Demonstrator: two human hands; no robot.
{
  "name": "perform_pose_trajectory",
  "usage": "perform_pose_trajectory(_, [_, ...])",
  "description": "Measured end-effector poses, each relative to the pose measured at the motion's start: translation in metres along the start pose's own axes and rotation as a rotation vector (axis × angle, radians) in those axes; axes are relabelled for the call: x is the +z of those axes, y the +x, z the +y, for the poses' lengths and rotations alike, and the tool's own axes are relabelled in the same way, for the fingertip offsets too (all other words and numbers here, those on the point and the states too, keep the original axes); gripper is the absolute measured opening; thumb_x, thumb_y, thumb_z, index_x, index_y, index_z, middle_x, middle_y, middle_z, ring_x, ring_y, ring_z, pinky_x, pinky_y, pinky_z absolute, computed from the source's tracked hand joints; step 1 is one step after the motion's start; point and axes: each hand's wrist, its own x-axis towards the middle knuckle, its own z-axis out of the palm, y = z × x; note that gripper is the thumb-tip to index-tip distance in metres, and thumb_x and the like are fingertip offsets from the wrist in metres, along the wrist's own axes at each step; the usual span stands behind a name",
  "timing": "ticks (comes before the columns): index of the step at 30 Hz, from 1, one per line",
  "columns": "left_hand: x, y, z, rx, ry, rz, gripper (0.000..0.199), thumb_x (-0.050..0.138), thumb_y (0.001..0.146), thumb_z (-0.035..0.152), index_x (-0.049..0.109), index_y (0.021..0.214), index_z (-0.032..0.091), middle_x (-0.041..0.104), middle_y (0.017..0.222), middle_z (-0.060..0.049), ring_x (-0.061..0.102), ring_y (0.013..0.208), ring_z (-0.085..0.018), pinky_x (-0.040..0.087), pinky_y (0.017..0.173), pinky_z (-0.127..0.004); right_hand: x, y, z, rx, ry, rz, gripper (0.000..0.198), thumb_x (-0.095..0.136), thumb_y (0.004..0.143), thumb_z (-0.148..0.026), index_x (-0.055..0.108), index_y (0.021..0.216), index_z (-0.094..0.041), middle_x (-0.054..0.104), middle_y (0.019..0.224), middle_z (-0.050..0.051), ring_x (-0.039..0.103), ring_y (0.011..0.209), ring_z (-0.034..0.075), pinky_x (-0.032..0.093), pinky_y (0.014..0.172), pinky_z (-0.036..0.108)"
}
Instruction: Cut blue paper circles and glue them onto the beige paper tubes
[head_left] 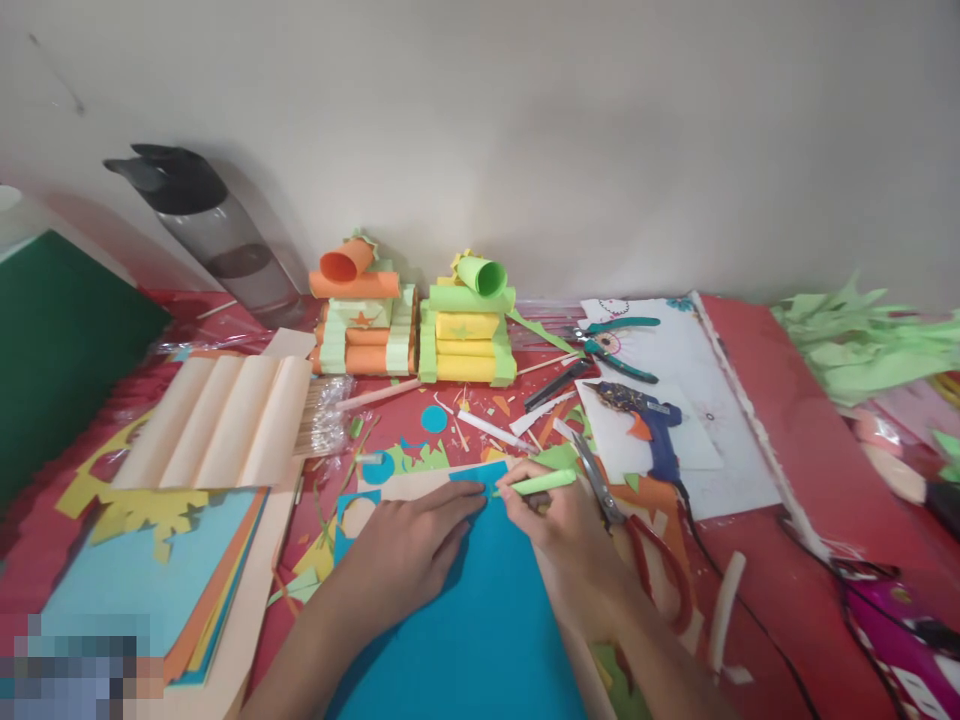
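"Large bright-blue paper sheet [465,650] is closest to my cam, running off the bottom edge of my view, w/ a round hole cut nr its far-left corner. It's under both hands, on the red tabletop [765,565]."

"Copy. Hands?"

"I've got the L hand [409,545] flat on the sheet's far part, fingers straight & close together, pressing down. R hand [551,525] is pinching a slim pale-green pen [546,483], tip down at the sheet, just beside the L fingertips."

"What's R of the sheet?"

"Metal scissors w/ red handles [613,508] by the R forearm, blades aimed away from me. Past those, a blue plastic glue gun [664,440] on white paper [701,452]; farther back, teal-handled pliers [622,325]."

"And L?"

"Fluted peach paper panel [217,420], plus a stack of coloured paper w/ light blue on top [150,580]. Clear bottle w/ black lid [225,240] stands well behind, nr the wall."

"Beyond the sheet's far edge?"

"Two rolled-paper models side by side: an orange-&-pale-green one [367,340] and a yellow-&-green one [466,345]. Btwn them & the sheet, a small blue paper disc [434,418] among scraps."
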Motion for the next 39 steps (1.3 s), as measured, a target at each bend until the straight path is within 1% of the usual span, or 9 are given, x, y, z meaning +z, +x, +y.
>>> perform_pose_trajectory(4, [-0.002, 0.004, -0.005, 0.015, -0.075, 0.011, 0.04, 0.042, 0.1, 0.023, 0.061, 0.134, 0.034, 0.06, 0.143, 0.005, 0.064, 0.122, -0.021, 0.053, 0.102, -0.035, 0.0, 0.0, 0.001, -0.023, -0.008, -0.042, 0.015, 0.058, 0.088, -0.028, 0.065, 0.077, -0.02, 0.055, 0.06, -0.003, 0.048, 0.053, 0.012, 0.033, 0.05, 0.024])
perform_pose_trajectory(7, [-0.002, 0.006, -0.009, 0.031, -0.115, 0.024, 0.04, 0.043, 0.099, 0.02, 0.064, 0.131, 0.033, 0.062, 0.14, 0.005, 0.062, 0.124, -0.02, 0.051, 0.105, -0.033, 0.001, -0.001, 0.001, -0.021, 0.02, -0.03, 0.021, 0.057, 0.091, -0.032, 0.064, 0.076, -0.02, 0.054, 0.061, -0.003, 0.046, 0.054, 0.013, 0.033, 0.05, 0.025])
perform_pose_trajectory(10, [-0.002, 0.007, -0.011, 0.046, -0.133, 0.044, 0.042, 0.042, 0.098, 0.018, 0.065, 0.13, 0.032, 0.063, 0.139, 0.005, 0.062, 0.124, -0.019, 0.05, 0.106, -0.034, 0.002, -0.002, 0.002, -0.026, 0.037, -0.046, 0.02, 0.058, 0.091, -0.031, 0.064, 0.076, -0.02, 0.052, 0.061, -0.003, 0.045, 0.055, 0.013, 0.033, 0.051, 0.025])
perform_pose_trajectory(14, [-0.002, 0.007, -0.013, 0.063, -0.122, 0.051, 0.042, 0.042, 0.097, 0.017, 0.065, 0.13, 0.032, 0.064, 0.138, 0.004, 0.061, 0.125, -0.019, 0.05, 0.106, -0.034, 0.005, -0.002, 0.011, -0.025, 0.099, -0.057, 0.017, 0.058, 0.091, -0.031, 0.066, 0.081, -0.02, 0.053, 0.062, -0.003, 0.047, 0.056, 0.013, 0.033, 0.05, 0.024])
perform_pose_trajectory(19, [-0.002, 0.007, -0.013, 0.078, -0.107, 0.043, 0.043, 0.042, 0.097, 0.017, 0.065, 0.13, 0.031, 0.064, 0.139, 0.004, 0.06, 0.126, -0.018, 0.048, 0.106, -0.032, 0.005, 0.001, 0.019, -0.058, 0.125, -0.022, 0.013, 0.063, 0.088, -0.032, 0.06, 0.083, -0.02, 0.057, 0.066, -0.003, 0.052, 0.057, 0.014, 0.038, 0.051, 0.024])
perform_pose_trajectory(26, [-0.003, 0.006, -0.013, 0.079, -0.096, 0.014, 0.044, 0.042, 0.096, 0.017, 0.063, 0.132, 0.031, 0.06, 0.142, 0.005, 0.057, 0.13, -0.018, 0.047, 0.107, -0.031, 0.001, -0.001, 0.015, -0.141, 0.105, -0.008, 0.015, 0.06, 0.091, -0.029, 0.06, 0.079, -0.02, 0.057, 0.069, -0.002, 0.051, 0.059, 0.013, 0.038, 0.053, 0.024])
perform_pose_trajectory(32, [-0.003, 0.005, -0.013, 0.095, -0.082, 0.022, 0.043, 0.043, 0.096, 0.018, 0.064, 0.131, 0.031, 0.061, 0.142, 0.004, 0.058, 0.13, -0.019, 0.047, 0.107, -0.032, 0.002, -0.002, 0.013, -0.138, 0.117, -0.075, 0.017, 0.059, 0.092, -0.032, 0.064, 0.082, -0.019, 0.059, 0.071, -0.001, 0.052, 0.06, 0.013, 0.038, 0.054, 0.024])
perform_pose_trajectory(36, [-0.002, 0.006, -0.014, 0.099, -0.077, 0.022, 0.044, 0.042, 0.096, 0.018, 0.064, 0.132, 0.031, 0.061, 0.142, 0.004, 0.058, 0.13, -0.019, 0.047, 0.107, -0.032, 0.001, -0.002, 0.011, -0.15, 0.141, -0.024, 0.019, 0.059, 0.091, -0.033, 0.061, 0.077, -0.019, 0.055, 0.066, -0.003, 0.05, 0.058, 0.013, 0.037, 0.053, 0.023])
perform_pose_trajectory(39, [-0.002, 0.006, -0.015, 0.106, -0.076, 0.026, 0.045, 0.042, 0.095, 0.017, 0.064, 0.132, 0.032, 0.061, 0.142, 0.004, 0.059, 0.128, -0.019, 0.047, 0.106, -0.031, 0.002, -0.003, 0.01, -0.139, 0.127, -0.055, 0.019, 0.059, 0.09, -0.034, 0.063, 0.079, -0.019, 0.058, 0.067, -0.002, 0.051, 0.058, 0.013, 0.038, 0.053, 0.023])
